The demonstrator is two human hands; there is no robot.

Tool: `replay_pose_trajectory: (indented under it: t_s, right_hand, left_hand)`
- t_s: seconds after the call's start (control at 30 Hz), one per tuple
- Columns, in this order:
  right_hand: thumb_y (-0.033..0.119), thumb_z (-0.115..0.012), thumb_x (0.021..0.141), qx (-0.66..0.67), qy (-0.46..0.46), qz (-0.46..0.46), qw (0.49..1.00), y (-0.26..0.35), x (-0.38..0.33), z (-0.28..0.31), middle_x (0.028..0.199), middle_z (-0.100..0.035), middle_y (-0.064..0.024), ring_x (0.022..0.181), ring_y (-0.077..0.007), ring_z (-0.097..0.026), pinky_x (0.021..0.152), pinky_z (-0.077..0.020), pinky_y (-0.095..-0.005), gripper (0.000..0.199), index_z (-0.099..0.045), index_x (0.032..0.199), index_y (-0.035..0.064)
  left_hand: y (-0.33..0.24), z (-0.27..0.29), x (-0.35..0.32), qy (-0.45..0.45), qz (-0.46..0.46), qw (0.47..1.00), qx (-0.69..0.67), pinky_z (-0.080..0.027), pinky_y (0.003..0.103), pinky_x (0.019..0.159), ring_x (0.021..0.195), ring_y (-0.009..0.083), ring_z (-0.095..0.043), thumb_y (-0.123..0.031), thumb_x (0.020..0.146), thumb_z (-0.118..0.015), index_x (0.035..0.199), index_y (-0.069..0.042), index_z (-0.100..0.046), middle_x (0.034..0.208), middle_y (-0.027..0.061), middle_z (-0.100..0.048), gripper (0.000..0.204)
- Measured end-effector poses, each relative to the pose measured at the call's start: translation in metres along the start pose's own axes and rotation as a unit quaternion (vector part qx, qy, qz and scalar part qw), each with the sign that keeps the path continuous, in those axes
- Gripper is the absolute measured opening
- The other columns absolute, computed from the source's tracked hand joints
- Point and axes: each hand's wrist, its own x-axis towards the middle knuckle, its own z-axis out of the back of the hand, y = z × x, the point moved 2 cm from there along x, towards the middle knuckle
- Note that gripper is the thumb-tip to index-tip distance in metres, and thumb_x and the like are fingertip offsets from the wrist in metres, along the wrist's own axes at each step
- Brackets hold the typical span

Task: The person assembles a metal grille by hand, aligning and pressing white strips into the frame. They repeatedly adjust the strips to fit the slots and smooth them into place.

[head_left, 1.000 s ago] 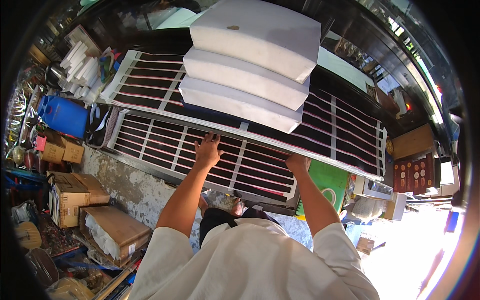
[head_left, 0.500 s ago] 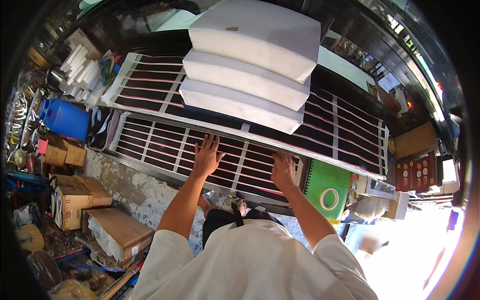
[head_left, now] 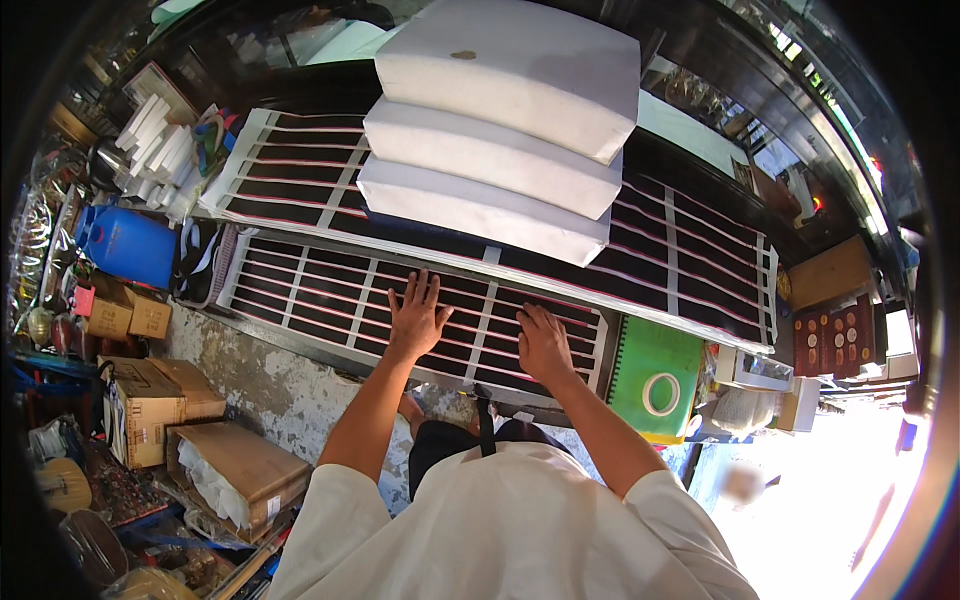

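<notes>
A long black sheet with white and red stripes (head_left: pixel 330 290) lies on the near strip of the table. Palm down, my left hand (head_left: pixel 414 318) rests on it with fingers spread. To the right, my right hand (head_left: pixel 544 345) touches the same sheet, its fingers loosely stretched out and nothing in them. Just beyond my hands lies a stack of similar striped sheets (head_left: pixel 690 262), its near edge overhanging the near sheet's far side. Three thick white paper-wrapped blocks (head_left: pixel 490 175) sit piled on the middle of that stack.
A green spiral notebook (head_left: pixel 640 365) with a roll of tape (head_left: pixel 661 394) on it lies right of the near sheet. At the left are a blue plastic container (head_left: pixel 130 245) and cardboard boxes (head_left: pixel 240 465). A dark red box (head_left: pixel 835 338) stands far right.
My right hand has slid left across the striped sheet, closer to my left hand. My left hand stays in nearly the same place, still flat.
</notes>
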Motion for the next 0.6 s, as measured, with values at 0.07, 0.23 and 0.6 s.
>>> replay_pose_trajectory:
  t_s: [0.07,0.23,0.6]
  right_hand:
    - [0.01,-0.068,0.1,0.006,0.005,-0.003,1.0,0.002,0.001,-0.002,0.156,-0.062,-0.0169,0.148,-0.0392,-0.055,0.124,-0.0451,-0.0551,0.044,-0.07,0.143,0.0029]
    - [0.011,-0.068,0.1,0.011,0.014,-0.017,1.0,0.009,-0.001,-0.007,0.157,-0.062,-0.0174,0.148,-0.0396,-0.056,0.124,-0.0456,-0.0555,0.044,-0.07,0.143,0.0038]
    - [0.013,-0.067,0.102,-0.008,0.036,-0.031,0.999,0.015,-0.006,-0.014,0.16,-0.059,-0.0173,0.152,-0.0378,-0.052,0.127,-0.0427,-0.0531,0.046,-0.068,0.146,0.0006]
  left_hand:
    - [-0.003,0.002,0.001,-0.011,-0.005,1.0,-0.006,-0.02,0.08,0.131,0.171,0.0399,-0.023,-0.064,0.117,-0.043,0.177,-0.013,-0.034,0.184,0.0189,-0.029,0.079]
    - [-0.017,0.001,0.002,-0.011,-0.01,1.0,0.0,-0.02,0.081,0.129,0.171,0.0407,-0.024,-0.068,0.115,-0.043,0.175,-0.012,-0.038,0.182,0.0224,-0.03,0.083]
    - [-0.047,-0.003,-0.001,-0.003,-0.078,0.997,-0.024,-0.016,0.078,0.132,0.173,0.0358,-0.023,-0.067,0.114,-0.045,0.174,-0.007,-0.039,0.185,0.0164,-0.029,0.085]
